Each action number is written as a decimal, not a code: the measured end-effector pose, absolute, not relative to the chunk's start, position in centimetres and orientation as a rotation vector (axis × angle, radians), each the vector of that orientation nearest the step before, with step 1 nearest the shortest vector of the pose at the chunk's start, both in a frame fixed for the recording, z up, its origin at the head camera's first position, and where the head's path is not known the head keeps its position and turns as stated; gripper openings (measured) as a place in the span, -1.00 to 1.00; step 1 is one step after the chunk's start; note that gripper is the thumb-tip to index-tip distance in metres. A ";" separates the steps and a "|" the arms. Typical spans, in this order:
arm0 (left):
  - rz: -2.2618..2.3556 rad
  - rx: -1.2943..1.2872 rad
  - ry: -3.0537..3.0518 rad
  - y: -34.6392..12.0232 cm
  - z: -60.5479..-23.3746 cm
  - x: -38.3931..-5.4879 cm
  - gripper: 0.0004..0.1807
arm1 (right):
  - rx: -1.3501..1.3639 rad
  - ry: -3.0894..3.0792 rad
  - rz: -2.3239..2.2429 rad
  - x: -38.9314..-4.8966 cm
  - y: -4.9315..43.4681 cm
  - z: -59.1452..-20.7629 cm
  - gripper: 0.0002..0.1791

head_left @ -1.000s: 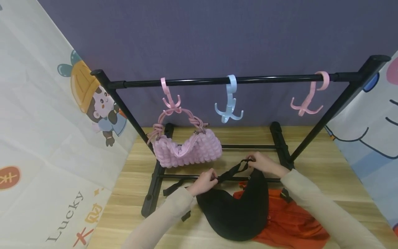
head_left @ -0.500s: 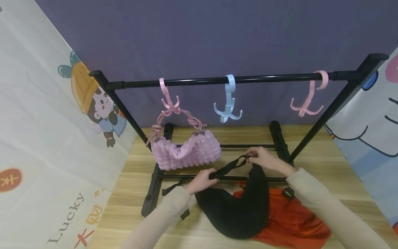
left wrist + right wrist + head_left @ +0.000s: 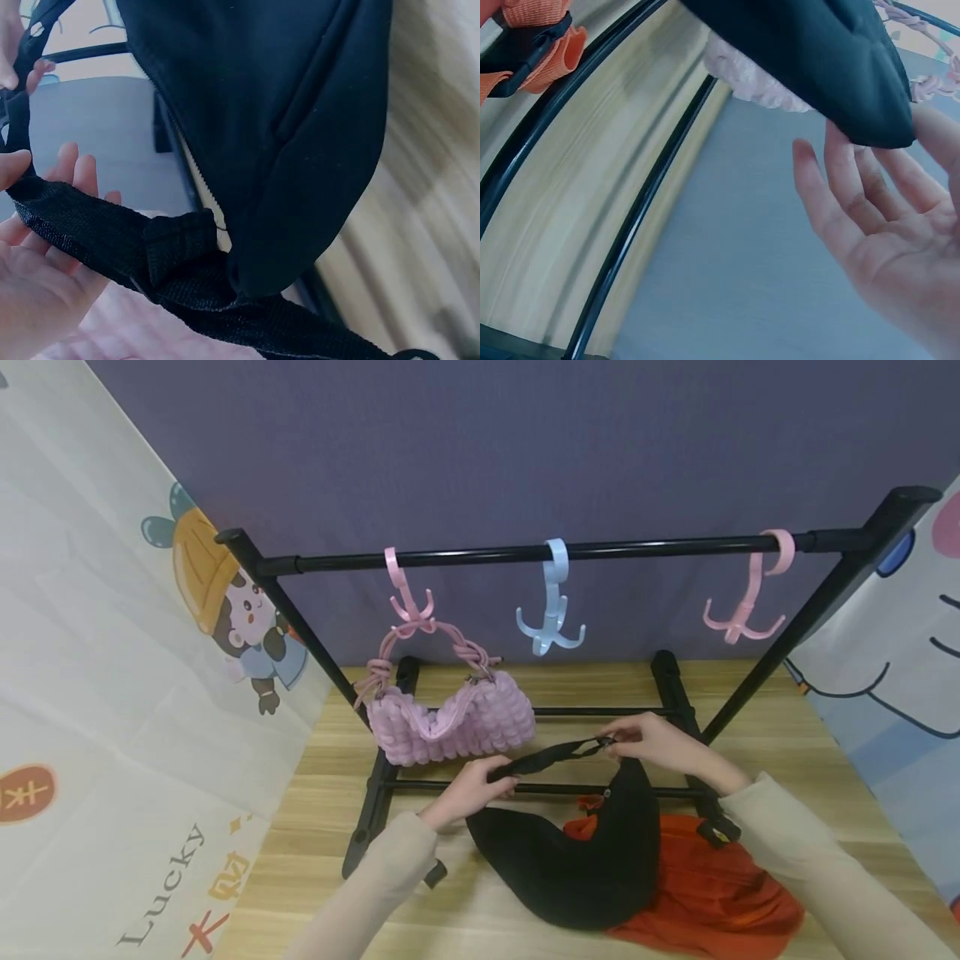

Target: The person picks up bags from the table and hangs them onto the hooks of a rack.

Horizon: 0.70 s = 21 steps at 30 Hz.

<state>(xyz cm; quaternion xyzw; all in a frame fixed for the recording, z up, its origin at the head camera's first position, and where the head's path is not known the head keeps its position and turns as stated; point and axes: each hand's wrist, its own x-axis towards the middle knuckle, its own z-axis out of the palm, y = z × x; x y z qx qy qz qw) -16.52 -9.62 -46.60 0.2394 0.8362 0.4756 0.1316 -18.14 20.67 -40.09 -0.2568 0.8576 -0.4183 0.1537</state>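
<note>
A black crescent-shaped crossbody bag [image 3: 570,868] hangs by its strap from both hands, its zipper [image 3: 199,169] running along the inner curve. My left hand [image 3: 472,787] grips the black strap [image 3: 543,760]; in the left wrist view the webbing crosses the fingers, with the thumb over it. My right hand [image 3: 652,745] pinches the strap near its buckle, just above the bag's right tip. In the right wrist view its other fingers [image 3: 847,184] spread below that tip. Behind the bag lies an orange-red bag [image 3: 705,885] with a black buckle [image 3: 718,832].
A black rack's top bar [image 3: 465,557] carries a pink hook [image 3: 408,602] with a lilac puffy handbag [image 3: 450,718] on it. Further right hang a blue hook [image 3: 552,610] and another pink hook [image 3: 742,602]. The rack's lower bar [image 3: 555,789] passes behind the hands.
My left hand has shifted left and my right hand a little right, drawing the strap between them straighter. The black bag has shifted slightly right with them.
</note>
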 end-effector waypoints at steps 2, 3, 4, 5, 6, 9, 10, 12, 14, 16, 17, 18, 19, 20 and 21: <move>1.361 0.714 2.445 -9.8 -45.7 -16.2 -0.80 | -0.728 2.467 -1.192 -18.0 20.7 -40.0 -0.61; 1.347 0.728 2.458 -9.9 -45.5 -16.1 -0.80 | -0.723 2.473 -1.192 -17.8 20.8 -39.9 -0.61; 1.333 0.732 2.470 -9.9 -45.3 -16.1 -0.80 | -0.713 2.483 -1.194 -17.7 20.7 -39.8 -0.60; 1.324 0.738 2.480 -10.0 -45.0 -16.0 -0.80 | -0.700 2.494 -1.195 -17.6 20.7 -39.7 -0.60; 1.318 0.744 2.485 -10.1 -44.7 -15.9 -0.79 | -0.691 2.503 -1.197 -17.4 20.7 -39.6 -0.59; 1.316 0.750 2.487 -10.4 -44.2 -15.8 -0.78 | -0.672 2.531 -1.202 -16.9 20.6 -39.2 -0.59; 1.323 0.747 2.481 -10.4 -43.9 -15.7 -0.77 | -0.666 2.540 -1.203 -16.8 20.6 -39.0 -0.59; 1.332 0.745 2.469 -10.6 -43.4 -15.5 -0.72 | -0.651 2.555 -1.208 -16.5 20.6 -38.7 -0.60; 1.332 0.731 2.459 -10.8 -43.0 -15.3 -0.64 | -0.648 2.573 -1.207 -16.2 20.6 -38.4 -0.60; 1.326 0.718 2.456 -10.9 -42.6 -15.2 -0.56 | -0.645 2.595 -1.201 -15.9 20.6 -38.0 -0.61; 1.329 0.719 2.450 -11.0 -42.4 -15.1 -0.53 | -0.644 2.606 -1.197 -15.8 20.6 -37.9 -0.61; 1.325 0.718 2.449 -11.0 -42.2 -15.1 -0.51 | -0.650 2.618 -1.191 -15.7 20.6 -37.7 -0.62; 1.326 0.726 2.448 -11.1 -42.1 -15.0 -0.50 | -0.656 2.626 -1.185 -15.7 20.7 -37.5 -0.62; 1.330 0.732 2.444 -11.1 -42.0 -15.0 -0.50 | -0.655 2.633 -1.185 -15.6 20.7 -37.4 -0.62; 1.334 0.736 2.442 -11.1 -41.8 -15.0 -0.51 | -0.657 2.640 -1.184 -15.6 20.7 -37.3 -0.62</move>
